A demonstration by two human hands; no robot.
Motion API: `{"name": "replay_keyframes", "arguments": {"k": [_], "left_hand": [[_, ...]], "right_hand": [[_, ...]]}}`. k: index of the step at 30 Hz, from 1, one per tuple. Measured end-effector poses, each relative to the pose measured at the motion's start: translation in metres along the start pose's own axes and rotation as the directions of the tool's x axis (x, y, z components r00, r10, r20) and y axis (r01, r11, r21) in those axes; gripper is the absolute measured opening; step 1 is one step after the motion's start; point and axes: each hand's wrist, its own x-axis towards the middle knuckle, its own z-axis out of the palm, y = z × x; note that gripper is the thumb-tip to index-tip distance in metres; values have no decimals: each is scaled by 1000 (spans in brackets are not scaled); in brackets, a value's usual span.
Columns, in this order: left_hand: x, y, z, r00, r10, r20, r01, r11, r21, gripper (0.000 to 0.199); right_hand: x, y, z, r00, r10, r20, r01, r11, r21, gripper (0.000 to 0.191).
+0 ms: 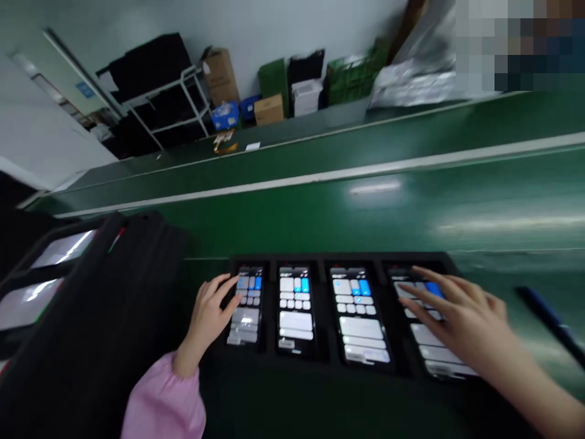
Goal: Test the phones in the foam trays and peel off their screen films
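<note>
Several smartphones with lit screens lie in a row in a black foam tray (323,341). My left hand (211,311), in a pink sleeve, is at the leftmost phone (247,318), its fingers apart over the left edge of the screen. Over the upper part of the rightmost phone (429,335) my right hand (461,311) spreads its fingers, covering part of the display. Between the hands are two more phones, one left of centre (295,323) and one right of centre (361,326). All screens show grey panels with blue tiles. Whether the fingertips touch the glass I cannot tell.
A stack of black foam trays (137,274) stands at the left, with phones in the top one. A dark pen (551,320) lies at the right on the green bench (320,225). Beyond are cardboard boxes (219,76), crates, a metal rack (183,103) and silvery wrapping (411,82).
</note>
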Motion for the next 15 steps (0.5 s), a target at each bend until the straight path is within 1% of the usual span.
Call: {"name": "replay_keyframes", "arguments": {"k": [2, 4, 7, 9, 11, 13, 15], "left_hand": [[-2, -2, 6, 999, 21, -44, -22, 999, -31, 39], [-3, -9, 16, 996, 35, -81, -41, 997, -62, 39], [-2, -19, 28, 997, 40, -60, -43, 997, -59, 41], [-2, -19, 27, 999, 45, -28, -45, 999, -26, 43], [-3, -16, 22, 999, 48, -3, -48, 999, 8, 45], [-2, -12, 18, 999, 42, 21, -43, 999, 33, 46], [-1, -11, 14, 999, 31, 43, -34, 998, 52, 45]], "right_hand": [[2, 0, -1, 1000, -2, -1, 2, 1000, -6, 49], [7, -1, -6, 1000, -6, 9, 6, 999, -45, 43], [16, -10, -18, 1000, -2, 28, 4, 997, -75, 37], [21, -23, -26, 999, -9, 44, 11, 999, -43, 35], [28, -40, -29, 997, -28, 75, 27, 999, 20, 33], [34, -57, -26, 991, -63, 121, 52, 995, 91, 32], [40, -72, -18, 981, -101, 163, 77, 986, 147, 32]]}}
